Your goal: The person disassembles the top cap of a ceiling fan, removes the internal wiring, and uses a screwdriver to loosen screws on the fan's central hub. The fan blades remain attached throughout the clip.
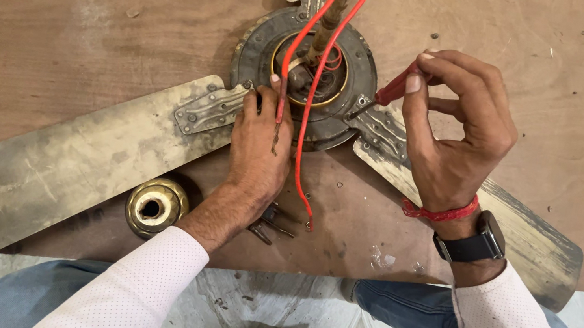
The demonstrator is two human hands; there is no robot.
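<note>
An old ceiling fan lies on a brown wooden board, its round dark motor housing (255, 53) at top centre with three dusty blades. My left hand (259, 146) rests flat against the housing's near rim, beside the left blade's metal bracket (209, 111). My right hand (454, 129) pinches a red-handled screwdriver (393, 90), whose tip sits on a screw at the housing's right edge near the right blade bracket (385, 132). Two red wires (307, 135) run from the top down over the hub and my left hand.
A brass cup-shaped canopy (155, 205) sits on the board by my left wrist. Small dark metal parts (272, 224) lie just right of that wrist. The board's near edge (306, 266) ends above my knees in blue jeans on a pale tiled floor.
</note>
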